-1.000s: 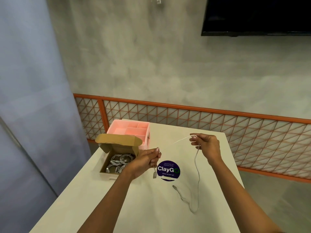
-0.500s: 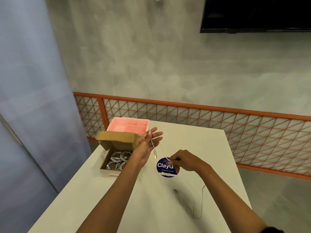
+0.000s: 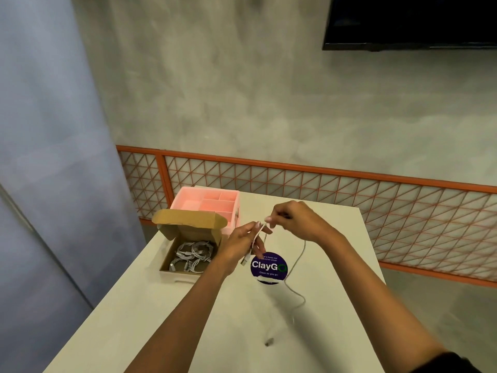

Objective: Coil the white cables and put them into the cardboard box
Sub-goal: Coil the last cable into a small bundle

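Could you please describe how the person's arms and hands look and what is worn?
Both forearms are bare, with no watch, bracelet or rings visible on the left hand or right hand. The fingernails look pale. A dark sleeve edge shows at the right upper arm.

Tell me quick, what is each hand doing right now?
Left hand: grips the white cable near one plug.
Right hand: pinches the same cable.

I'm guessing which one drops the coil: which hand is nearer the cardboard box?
Left. The left hand is just right of the cardboard box, gripping the white cable; the right hand is farther right, beyond it, pinching the same cable.
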A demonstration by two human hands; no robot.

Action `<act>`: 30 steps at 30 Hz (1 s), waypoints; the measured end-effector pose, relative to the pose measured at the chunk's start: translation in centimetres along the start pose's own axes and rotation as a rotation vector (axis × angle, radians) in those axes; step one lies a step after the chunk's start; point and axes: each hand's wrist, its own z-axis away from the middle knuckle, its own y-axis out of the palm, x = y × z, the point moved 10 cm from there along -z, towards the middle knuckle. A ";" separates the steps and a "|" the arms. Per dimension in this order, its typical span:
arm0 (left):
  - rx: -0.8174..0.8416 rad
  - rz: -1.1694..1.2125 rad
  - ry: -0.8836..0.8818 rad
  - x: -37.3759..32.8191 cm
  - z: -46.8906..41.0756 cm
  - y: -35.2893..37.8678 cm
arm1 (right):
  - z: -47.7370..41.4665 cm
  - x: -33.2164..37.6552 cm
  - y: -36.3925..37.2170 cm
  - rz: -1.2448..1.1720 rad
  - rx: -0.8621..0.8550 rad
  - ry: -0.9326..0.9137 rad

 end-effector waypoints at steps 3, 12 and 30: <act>0.093 0.218 0.000 -0.9 0.8 0.9 | 0.0 -0.6 -1.3 -0.079 -0.107 0.014; 0.392 0.661 -0.038 -1.7 2.7 3.9 | 0.3 -1.1 -1.4 -0.229 -0.203 0.041; 0.208 0.839 0.079 -4.2 1.9 -0.3 | 2.6 -3.4 6.1 -0.154 0.112 0.105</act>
